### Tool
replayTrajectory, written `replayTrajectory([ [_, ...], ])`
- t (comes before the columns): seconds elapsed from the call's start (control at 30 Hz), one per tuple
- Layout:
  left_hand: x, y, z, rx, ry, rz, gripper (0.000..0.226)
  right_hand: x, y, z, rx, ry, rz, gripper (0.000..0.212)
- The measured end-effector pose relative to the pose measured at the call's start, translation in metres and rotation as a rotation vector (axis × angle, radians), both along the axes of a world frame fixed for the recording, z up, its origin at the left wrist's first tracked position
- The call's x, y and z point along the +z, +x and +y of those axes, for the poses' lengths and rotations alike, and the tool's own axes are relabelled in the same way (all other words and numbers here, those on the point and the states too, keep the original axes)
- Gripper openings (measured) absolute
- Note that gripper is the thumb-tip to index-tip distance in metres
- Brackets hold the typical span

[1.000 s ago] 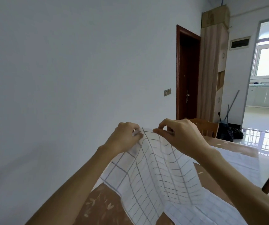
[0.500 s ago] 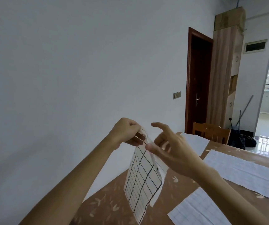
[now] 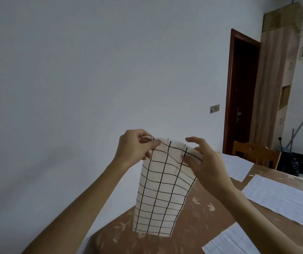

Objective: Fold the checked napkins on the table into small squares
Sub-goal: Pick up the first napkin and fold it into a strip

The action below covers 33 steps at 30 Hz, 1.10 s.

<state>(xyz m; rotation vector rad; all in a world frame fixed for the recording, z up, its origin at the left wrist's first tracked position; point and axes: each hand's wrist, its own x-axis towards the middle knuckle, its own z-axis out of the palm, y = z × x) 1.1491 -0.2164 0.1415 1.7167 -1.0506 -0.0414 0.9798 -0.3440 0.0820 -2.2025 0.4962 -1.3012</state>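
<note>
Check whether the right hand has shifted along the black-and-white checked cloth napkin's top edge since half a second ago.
Yes. The right hand has moved away from the left hand, toward the dark wooden door, and now pinches the napkin's other top corner.

Napkin: the checked napkin [image 3: 162, 187] I had spread wide a second ago narrowed to a doubled strip, then turned its flat face toward me above the table [image 3: 198, 222].
Right hand: my right hand [image 3: 204, 162] left the left hand [image 3: 134, 148] and took the strip's far top corner.
View: I swung left, the window went out of sight.
</note>
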Motion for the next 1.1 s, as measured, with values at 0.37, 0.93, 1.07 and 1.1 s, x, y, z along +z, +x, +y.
replayTrajectory([
  [0.37,-0.003,0.029,0.009,-0.091,-0.062,0.032,0.019,0.006,0.006,-0.023,0.149,0.324,-0.114,0.059],
  [0.93,-0.048,0.038,0.014,-0.283,-0.175,0.311,0.02,0.015,0.018,-0.026,0.3,0.301,-0.152,0.029],
  [1.07,-0.043,0.052,0.019,-0.231,-0.239,0.25,0.013,0.001,0.03,-0.03,0.344,0.263,0.025,0.018],
  [1.1,-0.042,0.056,0.021,-0.212,-0.245,0.224,0.013,-0.004,0.033,-0.03,0.345,0.247,0.019,0.026],
])
